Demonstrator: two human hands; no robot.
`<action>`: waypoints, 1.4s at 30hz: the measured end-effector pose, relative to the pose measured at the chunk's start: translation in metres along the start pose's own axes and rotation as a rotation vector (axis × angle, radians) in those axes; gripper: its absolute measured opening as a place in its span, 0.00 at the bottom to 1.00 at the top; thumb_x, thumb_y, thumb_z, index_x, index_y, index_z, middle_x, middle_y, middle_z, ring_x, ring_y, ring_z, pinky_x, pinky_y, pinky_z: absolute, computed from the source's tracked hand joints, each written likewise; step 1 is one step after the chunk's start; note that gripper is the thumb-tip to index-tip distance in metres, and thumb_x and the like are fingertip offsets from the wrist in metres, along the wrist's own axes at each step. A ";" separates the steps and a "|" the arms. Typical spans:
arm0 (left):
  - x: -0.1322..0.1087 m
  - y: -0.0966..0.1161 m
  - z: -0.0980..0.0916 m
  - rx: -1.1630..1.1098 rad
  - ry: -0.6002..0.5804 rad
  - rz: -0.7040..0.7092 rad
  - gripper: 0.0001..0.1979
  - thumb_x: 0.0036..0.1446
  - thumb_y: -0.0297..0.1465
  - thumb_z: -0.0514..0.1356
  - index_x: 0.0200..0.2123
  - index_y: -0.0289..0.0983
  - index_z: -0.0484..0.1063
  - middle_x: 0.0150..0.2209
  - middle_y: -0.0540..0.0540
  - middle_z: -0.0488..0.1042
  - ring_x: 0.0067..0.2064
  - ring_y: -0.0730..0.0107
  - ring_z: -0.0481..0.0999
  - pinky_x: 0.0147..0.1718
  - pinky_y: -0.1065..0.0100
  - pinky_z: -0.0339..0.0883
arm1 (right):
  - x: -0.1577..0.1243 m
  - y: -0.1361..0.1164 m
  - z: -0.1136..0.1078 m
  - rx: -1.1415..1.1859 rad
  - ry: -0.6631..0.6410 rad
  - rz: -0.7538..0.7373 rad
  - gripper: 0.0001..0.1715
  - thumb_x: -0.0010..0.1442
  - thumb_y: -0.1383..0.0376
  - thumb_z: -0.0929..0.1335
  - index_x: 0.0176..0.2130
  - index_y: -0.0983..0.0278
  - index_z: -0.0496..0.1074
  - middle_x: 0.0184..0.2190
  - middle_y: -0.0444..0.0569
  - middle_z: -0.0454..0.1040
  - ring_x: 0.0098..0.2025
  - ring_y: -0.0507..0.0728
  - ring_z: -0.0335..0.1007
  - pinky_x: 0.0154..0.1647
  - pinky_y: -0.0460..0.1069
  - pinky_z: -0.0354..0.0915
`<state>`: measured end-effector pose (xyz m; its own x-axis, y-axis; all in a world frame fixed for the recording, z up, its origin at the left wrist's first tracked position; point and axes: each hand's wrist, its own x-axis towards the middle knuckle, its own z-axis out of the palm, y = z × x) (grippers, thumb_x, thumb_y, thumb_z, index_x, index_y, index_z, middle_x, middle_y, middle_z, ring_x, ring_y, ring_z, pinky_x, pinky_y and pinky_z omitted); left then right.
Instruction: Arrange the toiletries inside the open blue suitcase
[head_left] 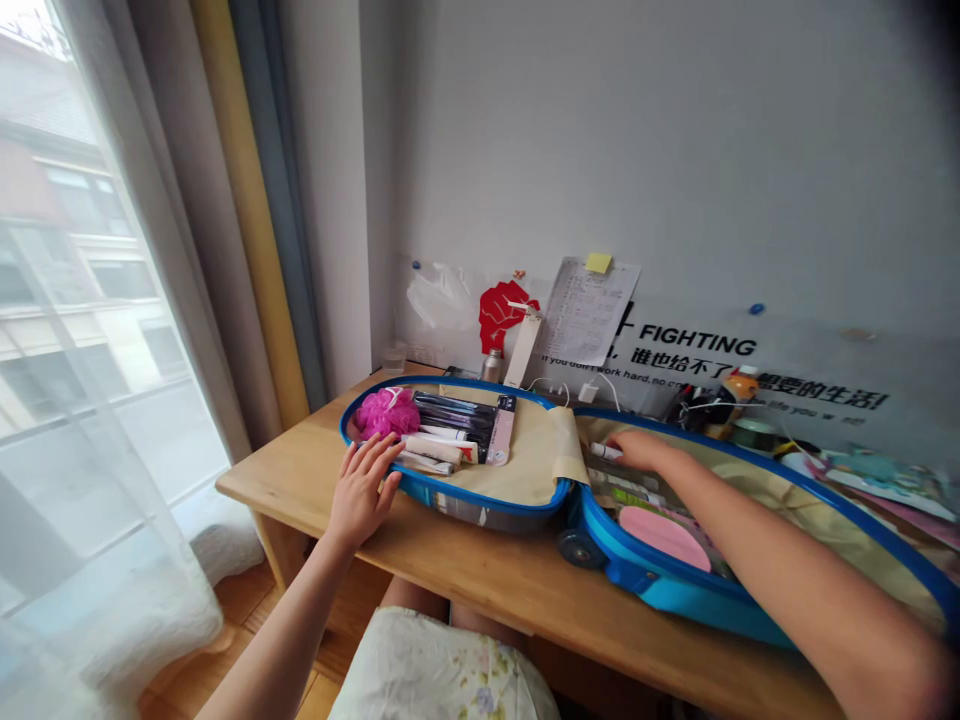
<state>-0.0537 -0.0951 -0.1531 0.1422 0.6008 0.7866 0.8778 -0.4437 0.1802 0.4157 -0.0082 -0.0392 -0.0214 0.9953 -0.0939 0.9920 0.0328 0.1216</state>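
An open blue suitcase [480, 510] lies across the desk, its two halves side by side. My left hand [366, 490] rests with spread fingers on the near rim of the left half, beside a bright pink bath puff [388, 412]. Light-coloured tubes [429, 452] lie close to its fingertips. Behind them are dark slim packages [456, 415] and a pink-and-black flat pack [501, 432]. Over in the right half, my right hand [636, 450] is closed on the end of a white tube [606, 452]; its fingertips are partly hidden. Below it lie clear packages [630, 492] and a pink oval item [664, 538].
The wooden desk [292, 470] has its front edge above my lap. Behind the suitcase stand a silver bottle [492, 366], a white upright stand [523, 348] and white cables. Bottles and clutter [739, 390] fill the back right. Curtains [225, 200] hang at the left.
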 end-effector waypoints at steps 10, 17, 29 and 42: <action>0.000 0.001 0.000 0.008 0.008 0.010 0.21 0.68 0.38 0.47 0.58 0.42 0.69 0.60 0.43 0.70 0.63 0.57 0.65 0.64 0.51 0.51 | -0.008 -0.001 -0.018 0.009 0.046 0.085 0.11 0.46 0.70 0.72 0.33 0.62 0.76 0.33 0.52 0.80 0.36 0.60 0.76 0.35 0.49 0.63; 0.001 0.001 0.001 -0.011 0.005 -0.016 0.21 0.67 0.38 0.48 0.58 0.43 0.70 0.60 0.43 0.71 0.64 0.56 0.65 0.65 0.50 0.49 | -0.004 -0.036 -0.059 0.181 0.216 0.026 0.25 0.59 0.62 0.65 0.55 0.66 0.69 0.43 0.56 0.79 0.40 0.58 0.76 0.37 0.47 0.65; 0.001 0.002 0.000 -0.007 -0.035 -0.022 0.21 0.67 0.37 0.48 0.58 0.43 0.69 0.60 0.43 0.70 0.64 0.57 0.64 0.65 0.50 0.49 | 0.026 -0.231 -0.050 0.240 0.076 -0.313 0.17 0.64 0.57 0.66 0.47 0.64 0.74 0.48 0.51 0.76 0.48 0.56 0.72 0.50 0.53 0.68; 0.001 0.002 0.000 -0.011 -0.043 -0.027 0.20 0.68 0.37 0.47 0.58 0.43 0.69 0.61 0.44 0.69 0.65 0.59 0.63 0.65 0.51 0.50 | 0.042 -0.270 -0.038 0.188 -0.006 -0.361 0.21 0.64 0.56 0.66 0.54 0.64 0.68 0.53 0.52 0.71 0.50 0.57 0.70 0.51 0.58 0.70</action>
<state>-0.0517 -0.0958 -0.1515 0.1384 0.6403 0.7556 0.8766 -0.4343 0.2075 0.1426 0.0285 -0.0386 -0.3722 0.9224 -0.1031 0.9264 0.3623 -0.1025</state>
